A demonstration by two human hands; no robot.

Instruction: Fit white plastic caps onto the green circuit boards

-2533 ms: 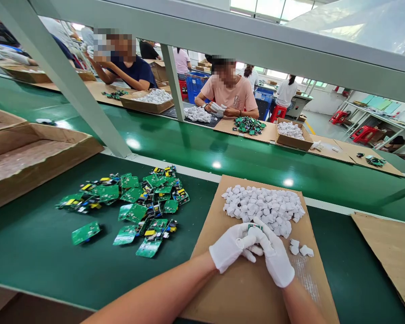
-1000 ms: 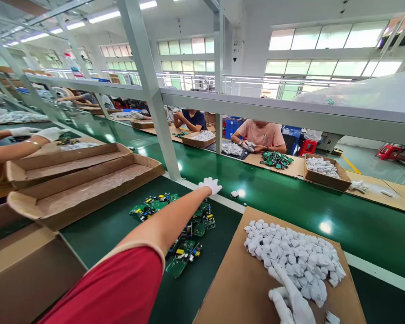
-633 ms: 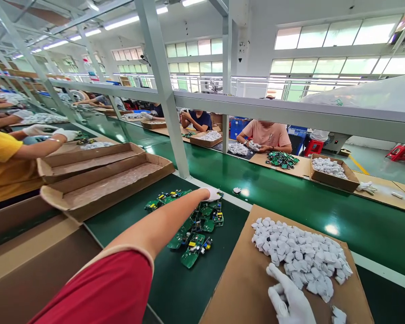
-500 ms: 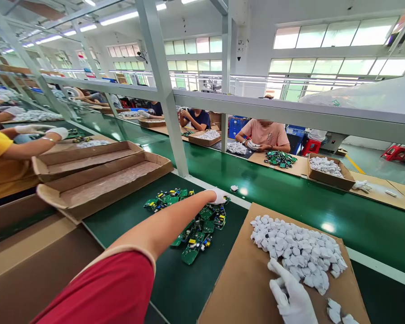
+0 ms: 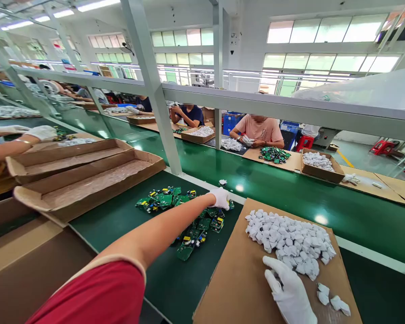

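My left hand (image 5: pixel 220 198), in a white glove, reaches to the far right edge of a spread of green circuit boards (image 5: pixel 202 223). Its fingers are curled down at a board there, and whether they grip it is hard to see. At the lower right, my right hand (image 5: pixel 289 288), also gloved, rests over the brown cardboard sheet (image 5: pixel 229 261) with thumb and fingers apart and nothing between them. Just beyond it lies a heap of small white pieces (image 5: pixel 290 238). A few more white pieces (image 5: pixel 334 302) lie to its right.
Two long cardboard trays (image 5: pixel 97 180) stand at the left, near another person's gloved hands (image 5: pixel 40 132). A green belt (image 5: pixel 256 184) crosses behind, with one white piece (image 5: pixel 222 182) on it. A metal frame (image 5: pixel 151 85) rises ahead. People sit across the belt.
The view has shifted slightly to the right. My left hand has turned and moved a little at the boards' edge. My right hand remains spread near the white heap.
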